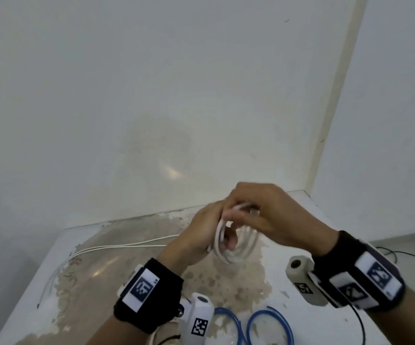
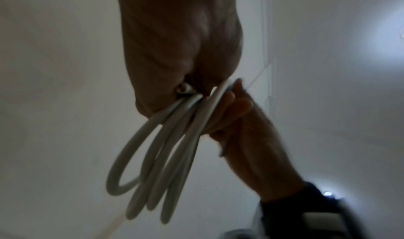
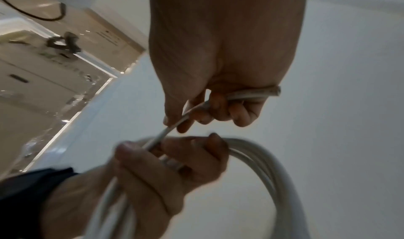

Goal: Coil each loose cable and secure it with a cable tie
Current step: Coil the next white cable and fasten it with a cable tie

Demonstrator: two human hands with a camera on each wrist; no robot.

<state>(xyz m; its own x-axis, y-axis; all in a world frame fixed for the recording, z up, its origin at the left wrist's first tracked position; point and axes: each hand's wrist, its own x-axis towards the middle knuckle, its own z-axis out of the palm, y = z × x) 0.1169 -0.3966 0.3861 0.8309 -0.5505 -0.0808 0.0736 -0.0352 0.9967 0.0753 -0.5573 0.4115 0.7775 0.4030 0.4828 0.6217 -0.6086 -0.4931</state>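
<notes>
- Left hand [image 1: 199, 235] is up off the table, roughly dead centre of the head view, fingers and thumb wrapped round a bundle of white cable [image 1: 228, 247] loops. The wrist cam shows four or so loops [image 2: 157, 156] hanging out of the fist.
- Right hand [image 1: 268, 215] sits at about 2 o'clock from the left one, knuckles up, fingers curled in. It's pinching the free end of the same cable [image 3: 247, 94], and the cut tip pokes out past the little-finger side.
- That short stretch runs from the right fingers down to the left thumb [image 3: 135, 156], so the two hands are practically touching.
- The cable is smooth, round, off-white plastic sheath, fairly stiff looking; the loops are long ovals.
- Thinner white wires [image 1: 116, 246] trail across the table [image 1: 39, 282] toward 9 o'clock. Its white top is worn to patchy brown.
- Blue cable [image 1: 263, 322] loops lie at 6 o'clock.
- Black straps with printed markers on both wrists.
</notes>
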